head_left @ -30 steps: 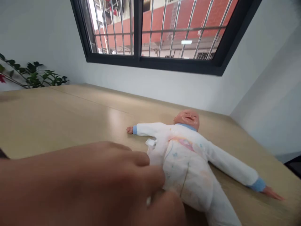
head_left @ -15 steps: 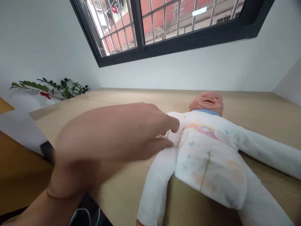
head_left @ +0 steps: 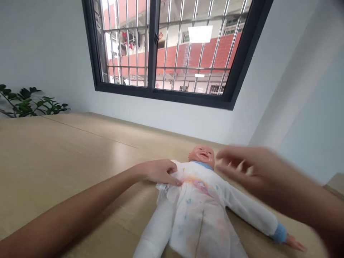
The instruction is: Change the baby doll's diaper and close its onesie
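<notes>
L hand at waist of diaper, can't tell if pinching, R hand spread by doll, prob best smooth waist flat 1st.

A right hand, unseen a second ago, appears raised near the doll's head as more window comes into view.

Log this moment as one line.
doll: face up on table | left hand: touching diaper | right hand: near doll's head, grip open, blurred
</notes>
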### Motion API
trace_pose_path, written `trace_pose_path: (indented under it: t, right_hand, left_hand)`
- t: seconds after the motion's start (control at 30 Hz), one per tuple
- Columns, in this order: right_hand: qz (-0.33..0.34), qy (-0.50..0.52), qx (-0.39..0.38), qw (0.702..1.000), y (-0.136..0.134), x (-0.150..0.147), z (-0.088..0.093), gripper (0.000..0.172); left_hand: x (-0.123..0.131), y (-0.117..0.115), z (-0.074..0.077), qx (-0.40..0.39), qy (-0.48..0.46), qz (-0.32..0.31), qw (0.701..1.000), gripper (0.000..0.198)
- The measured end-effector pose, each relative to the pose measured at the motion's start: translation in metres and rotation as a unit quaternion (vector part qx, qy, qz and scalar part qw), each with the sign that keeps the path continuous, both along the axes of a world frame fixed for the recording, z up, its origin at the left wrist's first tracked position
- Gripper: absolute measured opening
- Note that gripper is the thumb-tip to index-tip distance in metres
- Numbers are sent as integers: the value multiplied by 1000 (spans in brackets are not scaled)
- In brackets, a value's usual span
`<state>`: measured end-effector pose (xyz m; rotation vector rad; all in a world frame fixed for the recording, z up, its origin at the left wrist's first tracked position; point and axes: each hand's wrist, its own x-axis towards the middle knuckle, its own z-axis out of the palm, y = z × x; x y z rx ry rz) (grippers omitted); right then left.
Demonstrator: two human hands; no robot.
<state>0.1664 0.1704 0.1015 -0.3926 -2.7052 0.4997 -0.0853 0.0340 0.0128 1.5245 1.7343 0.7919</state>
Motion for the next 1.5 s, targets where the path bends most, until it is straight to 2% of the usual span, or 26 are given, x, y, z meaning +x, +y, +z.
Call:
trace_pose_path:
  t: [0.07, 0.13, 0.2, 0.3, 0.47, 0.57, 0.63, 0.7, 0.83, 0.97, 1.1, 1.2, 1.33, 1.5]
  right_hand:
    - [13, -84, 27, 996, -8, -5, -6, 20]
    - [40, -120, -8, 992, -13, -18, -20, 18]
    - [83, -104, -59, 989, -16, -33, -37, 13]
    - [103, -52, -81, 990, -19, -47, -59, 16]
    - [111, -11, -68, 991, -20, -52, -81, 18]
    - [141, -2, -51, 989, -20, -53, -88, 21]
    - [153, 3, -38, 988, -18, -55, -90, 22]
    - [154, 12, -36, 987, -17, -56, -90, 21]
    - [169, 36, -49, 984, -21, -52, -79, 18]
    - [222, 2, -51, 974, -29, -48, -67, 25]
    - [220, -23, -21, 975, -25, -50, -71, 34]
    - [204, -23, -24, 978, -21, -53, -76, 39]
    - [204, -18, -15, 979, -26, -53, -77, 23]
    - [189, -59, 15, 980, -31, -52, -76, 28]
  left_hand:
    - [1, 2, -2, 16, -61, 4, 998, 31]
    - [1, 5, -3, 12, -128, 2, 992, 21]
    - [0, 9, -4, 8, -180, 7, 984, 22]
    - [-4, 13, -9, -10, -238, 25, 971, 30]
    - [-24, 14, -15, -70, -204, 59, 975, 29]
    - [-30, 10, -13, -103, -195, 38, 975, 33]
    - [-27, 7, -13, -135, -196, 0, 971, 40]
    - [-20, 6, -15, -156, -200, -21, 967, 38]
    - [-9, 9, -22, -126, -251, -7, 960, 25]
    - [-10, 10, -21, -93, -321, -5, 943, 33]
    - [-15, 10, -19, -115, -330, -16, 937, 37]
    - [-19, 11, -24, -137, -291, -11, 947, 37]
    - [-21, 12, -33, -132, -214, 6, 968, 28]
    - [-28, 10, -34, -103, -49, 42, 993, 8]
